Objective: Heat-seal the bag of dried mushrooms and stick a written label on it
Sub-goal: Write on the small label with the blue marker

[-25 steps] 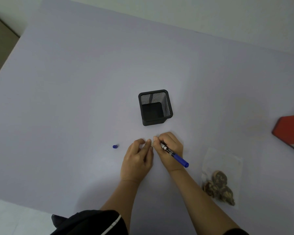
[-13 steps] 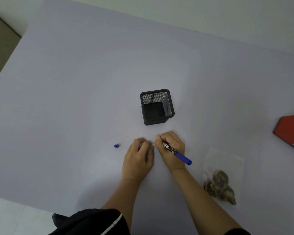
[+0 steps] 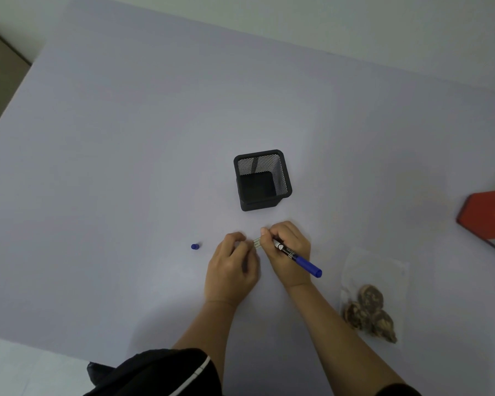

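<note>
The black mesh pen holder [image 3: 262, 180] stands upright mid-table, barring a straight reach forward. Bare table [image 3: 112, 167] spreads wide to the left, with only a small blue cap [image 3: 195, 246] on it; at right, open surface lies between the mushroom bag [image 3: 376, 281] and the red sealer [image 3: 486, 215]

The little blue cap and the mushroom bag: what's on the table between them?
In the head view, both hands: the left hand holds a small label, and the right hand grips a blue pen at it.
</note>
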{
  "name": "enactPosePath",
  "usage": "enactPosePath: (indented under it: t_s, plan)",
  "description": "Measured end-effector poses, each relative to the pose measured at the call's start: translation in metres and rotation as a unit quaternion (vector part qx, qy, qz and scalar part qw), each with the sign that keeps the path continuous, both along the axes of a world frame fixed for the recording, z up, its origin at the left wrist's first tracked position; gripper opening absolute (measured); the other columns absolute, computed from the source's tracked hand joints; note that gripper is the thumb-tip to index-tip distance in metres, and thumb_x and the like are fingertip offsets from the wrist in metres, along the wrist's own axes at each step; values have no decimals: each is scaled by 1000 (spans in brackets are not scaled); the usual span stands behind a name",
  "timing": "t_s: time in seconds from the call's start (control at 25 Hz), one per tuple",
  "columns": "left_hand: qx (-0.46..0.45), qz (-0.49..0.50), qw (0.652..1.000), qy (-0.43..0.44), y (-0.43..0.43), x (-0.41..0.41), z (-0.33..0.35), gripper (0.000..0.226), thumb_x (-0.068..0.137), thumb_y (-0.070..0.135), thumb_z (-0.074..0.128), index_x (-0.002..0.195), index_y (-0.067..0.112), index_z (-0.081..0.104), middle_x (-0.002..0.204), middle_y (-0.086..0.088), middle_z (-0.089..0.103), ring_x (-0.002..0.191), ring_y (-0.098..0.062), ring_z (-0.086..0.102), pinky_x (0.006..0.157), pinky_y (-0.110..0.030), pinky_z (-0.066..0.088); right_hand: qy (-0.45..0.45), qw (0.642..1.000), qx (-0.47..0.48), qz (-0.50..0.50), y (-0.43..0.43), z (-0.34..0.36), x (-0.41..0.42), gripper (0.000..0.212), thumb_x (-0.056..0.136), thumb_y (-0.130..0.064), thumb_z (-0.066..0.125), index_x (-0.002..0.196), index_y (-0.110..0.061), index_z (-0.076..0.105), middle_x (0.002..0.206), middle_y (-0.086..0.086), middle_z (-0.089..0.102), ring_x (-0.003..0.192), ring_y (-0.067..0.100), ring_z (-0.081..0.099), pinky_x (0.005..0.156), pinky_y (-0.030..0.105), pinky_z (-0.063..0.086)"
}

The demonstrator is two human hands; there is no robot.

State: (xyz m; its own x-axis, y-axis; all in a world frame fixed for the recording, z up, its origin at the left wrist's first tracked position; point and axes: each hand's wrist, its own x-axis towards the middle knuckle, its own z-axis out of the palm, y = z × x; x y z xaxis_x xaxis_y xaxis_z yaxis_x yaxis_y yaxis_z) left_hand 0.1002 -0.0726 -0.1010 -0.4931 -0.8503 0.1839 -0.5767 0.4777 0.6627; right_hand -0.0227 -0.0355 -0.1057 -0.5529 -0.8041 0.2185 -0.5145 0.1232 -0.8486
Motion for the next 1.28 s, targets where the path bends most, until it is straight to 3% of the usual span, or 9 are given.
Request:
enactPosePath:
  t_s: [0.32,0.52,1.28]
  plan:
    - [0,-2,1000,-7,-1,0,0,12,80,12,60,82,4,68,91,-10,63,75,-19,60,70,-18,47,5,1000,-6,-4,0,0,0,24,85,-14,57,64,-2,54,62,10,56,62,10,47,64,3,40]
    - [3,-6,1000,-7,-1,-1,2,13,80,13,60,83,4,68,91,-10,63,76,-19,60,71,-17,46,8,1000,-6,-9,0,-2,-1,25,86,-15,58,65,-2,56,63,9,57,63,11,49,62,10,44]
    - [-10,2,1000,-2,0,1,-1,11,79,12,61,82,5,69,90,-9,64,75,-18,60,71,-15,46,12,1000,-4,-9,0,0,1,24,84,-13,58,63,-3,55,61,9,56,62,8,46,64,4,40]
